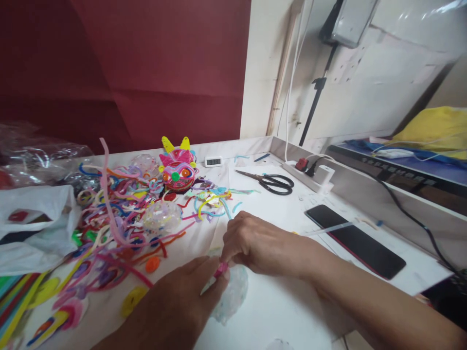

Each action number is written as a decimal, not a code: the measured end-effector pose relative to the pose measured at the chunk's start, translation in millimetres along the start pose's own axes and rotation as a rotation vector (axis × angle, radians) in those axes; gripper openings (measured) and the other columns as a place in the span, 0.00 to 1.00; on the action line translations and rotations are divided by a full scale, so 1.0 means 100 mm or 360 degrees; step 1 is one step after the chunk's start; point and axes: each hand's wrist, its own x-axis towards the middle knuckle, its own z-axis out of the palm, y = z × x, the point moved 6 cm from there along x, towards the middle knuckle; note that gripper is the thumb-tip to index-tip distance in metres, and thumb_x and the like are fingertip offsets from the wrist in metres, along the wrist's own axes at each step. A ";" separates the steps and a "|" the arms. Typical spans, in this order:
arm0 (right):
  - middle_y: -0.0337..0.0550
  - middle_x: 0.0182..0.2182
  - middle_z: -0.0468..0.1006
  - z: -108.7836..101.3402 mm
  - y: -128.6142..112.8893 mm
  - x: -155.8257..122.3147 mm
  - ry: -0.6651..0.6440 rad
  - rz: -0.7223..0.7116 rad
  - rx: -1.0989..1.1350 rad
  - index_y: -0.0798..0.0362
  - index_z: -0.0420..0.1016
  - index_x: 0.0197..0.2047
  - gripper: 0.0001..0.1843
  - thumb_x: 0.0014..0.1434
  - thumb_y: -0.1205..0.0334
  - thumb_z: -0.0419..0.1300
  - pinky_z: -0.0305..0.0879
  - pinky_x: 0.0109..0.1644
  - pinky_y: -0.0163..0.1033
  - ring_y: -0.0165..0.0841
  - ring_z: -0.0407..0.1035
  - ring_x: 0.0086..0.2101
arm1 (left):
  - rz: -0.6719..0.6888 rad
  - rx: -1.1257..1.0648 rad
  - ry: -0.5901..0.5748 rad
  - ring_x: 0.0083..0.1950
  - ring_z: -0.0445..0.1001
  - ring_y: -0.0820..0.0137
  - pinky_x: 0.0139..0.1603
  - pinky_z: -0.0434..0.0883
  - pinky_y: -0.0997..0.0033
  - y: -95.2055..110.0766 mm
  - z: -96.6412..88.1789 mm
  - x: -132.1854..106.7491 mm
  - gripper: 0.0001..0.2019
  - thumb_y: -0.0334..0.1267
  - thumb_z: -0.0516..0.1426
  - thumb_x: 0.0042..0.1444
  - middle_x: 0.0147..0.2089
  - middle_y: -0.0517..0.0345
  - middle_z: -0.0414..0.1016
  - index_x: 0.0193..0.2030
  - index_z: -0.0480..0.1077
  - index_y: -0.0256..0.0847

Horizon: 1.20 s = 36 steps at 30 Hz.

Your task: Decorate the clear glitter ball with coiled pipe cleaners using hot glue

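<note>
My left hand [186,296] pinches a small pink piece [221,269] between thumb and forefinger; it may be pipe cleaner, but it is too blurred to be sure. The fingertips of my right hand [251,240] are closed at the same pink piece, from above and to the right. Under both hands a clear, speckled ball [232,296] rests on the white table [284,301], partly hidden by my fingers. A similar speckled ball [162,217] lies to the left among a heap of bent, coloured pipe cleaners [109,214].
A colourful animal-head figure [178,170] stands behind the heap. Black-handled scissors [268,182], a small digital timer [213,161] and a phone [355,240] lie farther back and right. A power strip [310,177] runs along the raised edge. At left is a white plastic bag [36,218].
</note>
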 end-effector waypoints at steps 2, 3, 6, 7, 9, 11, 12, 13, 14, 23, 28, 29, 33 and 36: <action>0.36 0.26 0.82 0.00 0.00 0.01 0.0014 0.0013 0.0009 0.50 0.82 0.34 0.12 0.53 0.78 0.64 0.61 0.39 0.36 0.31 0.73 0.32 | 0.0050 0.0075 -0.0038 0.49 0.75 0.66 0.50 0.76 0.67 0.03 0.01 0.02 0.16 0.29 0.44 0.67 0.48 0.54 0.75 0.56 0.64 0.41; 0.36 0.26 0.82 0.01 0.00 0.01 0.0022 0.0019 0.0012 0.50 0.82 0.34 0.12 0.53 0.78 0.64 0.61 0.40 0.36 0.32 0.73 0.32 | 0.0068 0.0117 -0.0056 0.48 0.75 0.65 0.49 0.76 0.67 0.05 0.01 0.03 0.16 0.28 0.44 0.66 0.48 0.53 0.75 0.56 0.64 0.40; 0.36 0.25 0.81 0.01 0.00 -0.01 0.0058 0.0026 0.0013 0.51 0.82 0.33 0.12 0.54 0.78 0.63 0.61 0.40 0.37 0.32 0.73 0.32 | 0.0051 0.0188 -0.0065 0.45 0.75 0.65 0.46 0.77 0.67 0.08 0.00 0.04 0.16 0.27 0.45 0.65 0.46 0.53 0.76 0.55 0.65 0.38; 0.36 0.25 0.80 0.02 0.00 -0.02 0.0070 0.0023 0.0013 0.51 0.81 0.32 0.11 0.54 0.78 0.63 0.61 0.39 0.36 0.31 0.73 0.32 | 0.0038 0.0201 -0.0058 0.44 0.75 0.65 0.45 0.77 0.67 0.08 0.00 0.05 0.15 0.27 0.45 0.65 0.45 0.53 0.76 0.54 0.66 0.38; 0.38 0.27 0.79 0.02 0.00 -0.06 0.0114 0.0026 0.0006 0.53 0.80 0.32 0.09 0.57 0.76 0.62 0.61 0.40 0.37 0.31 0.72 0.33 | 0.0027 0.0232 -0.0048 0.43 0.75 0.65 0.44 0.77 0.67 0.09 0.00 0.05 0.15 0.27 0.46 0.64 0.45 0.53 0.76 0.53 0.67 0.39; 0.41 0.33 0.79 -0.01 0.00 -0.14 0.0255 0.0046 0.0016 0.55 0.79 0.36 0.05 0.59 0.73 0.62 0.62 0.44 0.39 0.33 0.72 0.38 | 0.0037 0.0256 -0.0052 0.43 0.76 0.65 0.44 0.77 0.68 0.09 0.01 0.04 0.14 0.28 0.47 0.64 0.45 0.53 0.76 0.53 0.68 0.39; 0.44 0.37 0.78 -0.03 0.00 -0.20 0.0359 0.0071 0.0020 0.55 0.78 0.38 0.04 0.60 0.71 0.62 0.63 0.47 0.40 0.34 0.71 0.40 | 0.0047 0.0267 -0.0056 0.44 0.76 0.64 0.45 0.77 0.67 0.09 0.02 0.04 0.14 0.28 0.48 0.64 0.45 0.52 0.76 0.53 0.68 0.38; 0.46 0.39 0.78 -0.06 -0.01 -0.27 0.0480 0.0103 0.0022 0.55 0.77 0.40 0.04 0.61 0.69 0.62 0.63 0.48 0.42 0.36 0.71 0.42 | 0.0060 0.0276 -0.0060 0.45 0.76 0.64 0.46 0.77 0.66 0.09 0.03 0.03 0.14 0.28 0.48 0.63 0.46 0.51 0.76 0.53 0.68 0.38; 0.48 0.42 0.77 -0.08 -0.02 -0.37 0.0584 0.0145 0.0009 0.55 0.76 0.41 0.05 0.62 0.68 0.60 0.64 0.49 0.43 0.37 0.70 0.43 | 0.0070 0.0284 -0.0063 0.46 0.75 0.63 0.47 0.77 0.65 0.09 0.04 0.03 0.15 0.27 0.49 0.63 0.47 0.51 0.76 0.53 0.69 0.37; 0.49 0.40 0.78 0.25 0.07 -1.45 0.0722 0.0928 -0.0692 0.50 0.73 0.49 0.15 0.68 0.62 0.46 0.75 0.34 0.48 0.42 0.75 0.35 | 0.0089 0.0347 -0.0036 0.50 0.75 0.62 0.53 0.76 0.63 0.13 -0.01 0.02 0.18 0.26 0.47 0.61 0.47 0.49 0.78 0.52 0.72 0.35; 0.50 0.39 0.80 0.52 0.28 -1.78 0.0700 0.1382 -0.0621 0.48 0.74 0.48 0.18 0.65 0.57 0.46 0.73 0.28 0.43 0.43 0.78 0.34 | -0.0013 0.0364 -0.0077 0.54 0.74 0.64 0.56 0.74 0.66 0.16 -0.05 0.04 0.19 0.25 0.47 0.61 0.51 0.51 0.77 0.53 0.72 0.37; 0.48 0.38 0.80 0.55 0.34 -1.79 0.0671 0.1461 -0.0542 0.47 0.75 0.47 0.17 0.65 0.54 0.47 0.72 0.27 0.42 0.42 0.78 0.34 | -0.0019 0.0367 -0.0088 0.55 0.73 0.64 0.57 0.73 0.65 0.16 -0.04 0.03 0.19 0.25 0.47 0.61 0.52 0.51 0.77 0.54 0.72 0.37; 0.44 0.32 0.79 0.61 0.54 -1.77 0.0505 0.1673 -0.0307 0.47 0.75 0.39 0.16 0.61 0.47 0.51 0.69 0.30 0.43 0.40 0.76 0.30 | 0.0015 0.0376 -0.0084 0.53 0.73 0.63 0.56 0.74 0.64 0.16 0.00 0.03 0.18 0.27 0.48 0.62 0.50 0.51 0.77 0.54 0.72 0.37; 0.42 0.29 0.78 0.61 0.55 -1.76 0.0453 0.1694 -0.0173 0.47 0.73 0.35 0.14 0.59 0.48 0.53 0.66 0.30 0.40 0.37 0.74 0.27 | 0.0059 0.0408 -0.0023 0.48 0.74 0.63 0.51 0.75 0.65 0.17 -0.03 0.05 0.15 0.28 0.48 0.62 0.46 0.52 0.78 0.50 0.72 0.36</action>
